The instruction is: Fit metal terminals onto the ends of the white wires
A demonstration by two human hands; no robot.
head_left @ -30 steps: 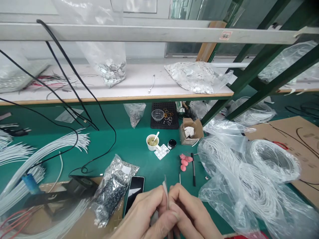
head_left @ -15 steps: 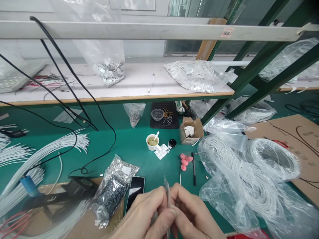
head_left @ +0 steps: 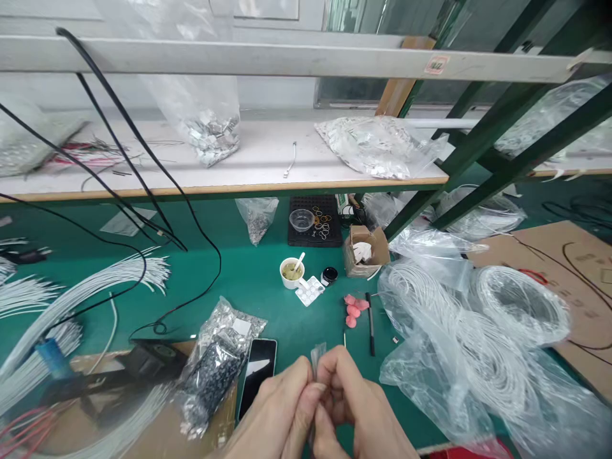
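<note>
Close together at the bottom centre, my left hand [head_left: 280, 411] and my right hand [head_left: 358, 405] both pinch a thin, clear plastic piece, perhaps a small bag [head_left: 317, 352]. Its top edge sticks up between the fingers, and most of it is hidden by them. Left of my left hand lies a phone [head_left: 258, 373] with a dark screen. Beyond the fingertips are a black pen-like stick [head_left: 371, 325] and several pink lumps [head_left: 352, 311].
Bags of dark and metallic small parts [head_left: 215, 370] lie left of the phone. Coiled white cable [head_left: 468, 338] in plastic fills the right side. Farther back stand a white cup with a spoon [head_left: 291, 273], a small cardboard box [head_left: 366, 250] and a shelf [head_left: 268, 172]. Black cables hang at left.
My hands have shifted slightly left, and the fingers of my right hand have re-bent around the plastic. The plastic's top edge has turned and shows wider. The view has moved a little.
</note>
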